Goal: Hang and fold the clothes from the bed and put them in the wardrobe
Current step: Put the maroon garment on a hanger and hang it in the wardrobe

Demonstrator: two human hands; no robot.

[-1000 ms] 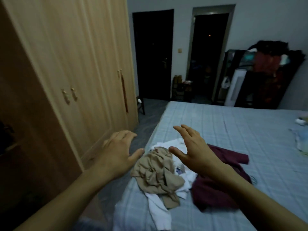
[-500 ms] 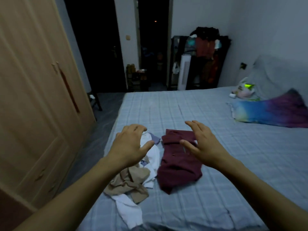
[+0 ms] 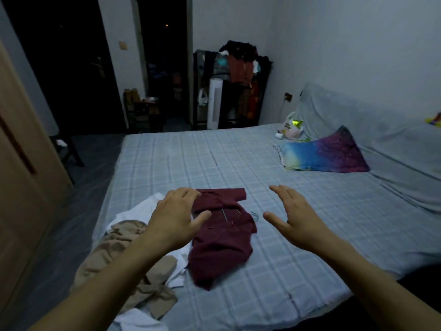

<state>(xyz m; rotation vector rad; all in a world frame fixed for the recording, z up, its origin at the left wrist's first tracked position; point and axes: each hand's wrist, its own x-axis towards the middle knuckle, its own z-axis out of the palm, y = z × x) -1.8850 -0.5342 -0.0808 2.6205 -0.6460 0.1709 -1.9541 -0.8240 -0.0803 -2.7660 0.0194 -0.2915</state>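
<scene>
Two spread, empty hands, left hand (image 3: 175, 225) and right hand (image 3: 297, 219), flanking the maroon garment (image 3: 222, 237).

Dim room, pale walls (image 3: 346, 44), dark doorways (image 3: 164, 63)

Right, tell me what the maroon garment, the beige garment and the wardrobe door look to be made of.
Maroon garment: probably a soft knit or fleece; matte, thick rounded folds, no sheen.
Beige garment: likely a thin woven cloth such as cotton; it crumples into many fine creases, matte.
Wardrobe door: light wood or wood-look laminate; smooth flat panel with pale grain. The dim light leaves which open.
</scene>
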